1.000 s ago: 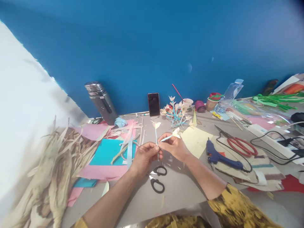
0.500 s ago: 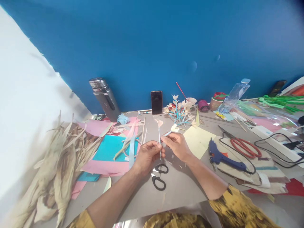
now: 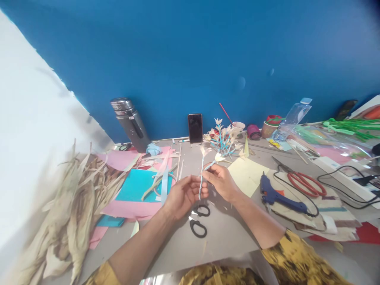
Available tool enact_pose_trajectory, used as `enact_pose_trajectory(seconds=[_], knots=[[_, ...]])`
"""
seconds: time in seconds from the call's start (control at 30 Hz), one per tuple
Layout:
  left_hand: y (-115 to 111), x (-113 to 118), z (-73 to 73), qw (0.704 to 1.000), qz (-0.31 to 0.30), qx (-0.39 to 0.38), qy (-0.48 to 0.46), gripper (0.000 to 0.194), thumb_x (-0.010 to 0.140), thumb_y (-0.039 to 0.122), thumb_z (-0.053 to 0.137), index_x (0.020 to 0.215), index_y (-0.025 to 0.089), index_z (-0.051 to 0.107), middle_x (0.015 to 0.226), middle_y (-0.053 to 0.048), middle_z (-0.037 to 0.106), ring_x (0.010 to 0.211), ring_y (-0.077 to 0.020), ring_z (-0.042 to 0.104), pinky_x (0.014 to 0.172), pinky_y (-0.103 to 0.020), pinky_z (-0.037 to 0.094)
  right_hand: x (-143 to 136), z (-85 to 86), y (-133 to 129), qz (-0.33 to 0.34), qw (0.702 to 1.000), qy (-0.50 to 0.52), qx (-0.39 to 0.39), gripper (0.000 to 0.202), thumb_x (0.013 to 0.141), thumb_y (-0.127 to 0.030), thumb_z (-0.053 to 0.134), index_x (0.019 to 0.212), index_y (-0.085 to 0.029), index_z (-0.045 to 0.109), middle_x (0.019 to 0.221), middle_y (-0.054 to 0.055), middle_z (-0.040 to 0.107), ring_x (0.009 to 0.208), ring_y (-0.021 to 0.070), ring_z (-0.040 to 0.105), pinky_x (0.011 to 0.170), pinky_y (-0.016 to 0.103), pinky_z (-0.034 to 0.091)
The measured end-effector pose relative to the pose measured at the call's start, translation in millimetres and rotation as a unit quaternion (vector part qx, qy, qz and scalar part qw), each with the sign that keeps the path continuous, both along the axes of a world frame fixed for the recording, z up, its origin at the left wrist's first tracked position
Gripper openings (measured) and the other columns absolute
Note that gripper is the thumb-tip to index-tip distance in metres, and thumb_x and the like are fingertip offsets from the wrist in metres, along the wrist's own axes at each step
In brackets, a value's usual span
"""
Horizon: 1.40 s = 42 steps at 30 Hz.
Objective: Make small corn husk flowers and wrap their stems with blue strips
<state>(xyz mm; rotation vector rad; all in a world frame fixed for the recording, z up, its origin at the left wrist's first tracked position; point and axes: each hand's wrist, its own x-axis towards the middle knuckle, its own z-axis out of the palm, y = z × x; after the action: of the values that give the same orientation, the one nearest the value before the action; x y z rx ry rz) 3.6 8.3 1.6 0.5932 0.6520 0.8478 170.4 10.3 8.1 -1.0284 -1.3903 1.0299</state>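
Note:
My left hand (image 3: 181, 194) and my right hand (image 3: 222, 181) meet above the grey table (image 3: 225, 233), each pinching a thin light-blue stem. The stem in my left hand (image 3: 202, 174) stands upright with a cream petal flower (image 3: 204, 151) on top. My right hand holds a second stem that slants up to another cream flower (image 3: 219, 157); the two stems touch between my fingertips. Black-handled scissors (image 3: 198, 221) lie on the table just below my hands.
A blue glue gun (image 3: 279, 196) and red scissors (image 3: 305, 183) lie to the right with black cables. Dried husks (image 3: 68, 213) pile up on the left beside pink and teal paper (image 3: 133, 190). A steel flask (image 3: 130, 123), a phone (image 3: 195, 128) and a finished flower cluster (image 3: 221, 140) stand by the blue wall.
My hands have drawn the two stems together; the upright stem has shifted slightly right and my left fingers have loosened around it. The camera view has turned a little to the left.

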Motion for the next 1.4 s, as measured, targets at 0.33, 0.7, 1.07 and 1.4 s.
enact_pose_trajectory(seconds=[0.33, 0.7, 1.07, 1.4], knots=[[-4.1, -3.1, -7.3, 0.99, -0.11, 0.003, -0.084, 0.024, 0.076, 0.03, 0.082, 0.081, 0.011, 0.068, 0.071, -0.001, 0.059, 0.055, -0.0086, 0.053, 0.056, -0.026, 0.048, -0.8, -0.8, -5.2, 0.165, 0.971, 0.151, -0.083, 0.032, 0.08, -0.046, 0.078, 0.09, -0.019, 0.064, 0.07, -0.002, 0.059, 0.057, 0.0139, 0.06, 0.059, 0.031, 0.053], [-8.4, 3.7, 4.3, 0.938, 0.07, 0.225, 0.256, 0.019, 0.075, 0.028, 0.075, 0.066, 0.017, 0.063, 0.055, 0.0, 0.06, 0.052, -0.0124, 0.053, 0.058, -0.026, 0.041, -4.2, -1.8, -5.1, -0.017, 0.995, -0.077, 0.058, 0.013, 0.079, -0.029, 0.065, 0.071, -0.019, 0.061, 0.093, 0.007, 0.066, 0.08, 0.0181, 0.06, 0.07, 0.03, 0.049], [-0.5, -3.8, 6.8, 0.997, -0.051, 0.022, 0.044, 0.029, 0.081, 0.038, 0.073, 0.084, 0.01, 0.07, 0.084, -0.014, 0.071, 0.072, -0.0213, 0.069, 0.07, -0.035, 0.056, 4.4, -1.4, 0.4, 0.044, 0.998, 0.043, 0.019, 0.03, 0.078, -0.049, 0.073, 0.08, -0.019, 0.065, 0.1, 0.006, 0.063, 0.08, 0.0166, 0.059, 0.07, 0.029, 0.05], [-5.5, -4.9, 0.2, 0.986, -0.159, 0.012, -0.056, 0.032, 0.072, 0.037, 0.085, 0.089, 0.013, 0.073, 0.069, -0.001, 0.057, 0.062, -0.0131, 0.058, 0.062, -0.03, 0.05, 2.5, 2.2, -7.4, 0.153, 0.974, 0.143, -0.089, 0.039, 0.072, -0.054, 0.081, 0.085, -0.02, 0.066, 0.083, 0.002, 0.06, 0.058, 0.0121, 0.056, 0.053, 0.029, 0.052]])
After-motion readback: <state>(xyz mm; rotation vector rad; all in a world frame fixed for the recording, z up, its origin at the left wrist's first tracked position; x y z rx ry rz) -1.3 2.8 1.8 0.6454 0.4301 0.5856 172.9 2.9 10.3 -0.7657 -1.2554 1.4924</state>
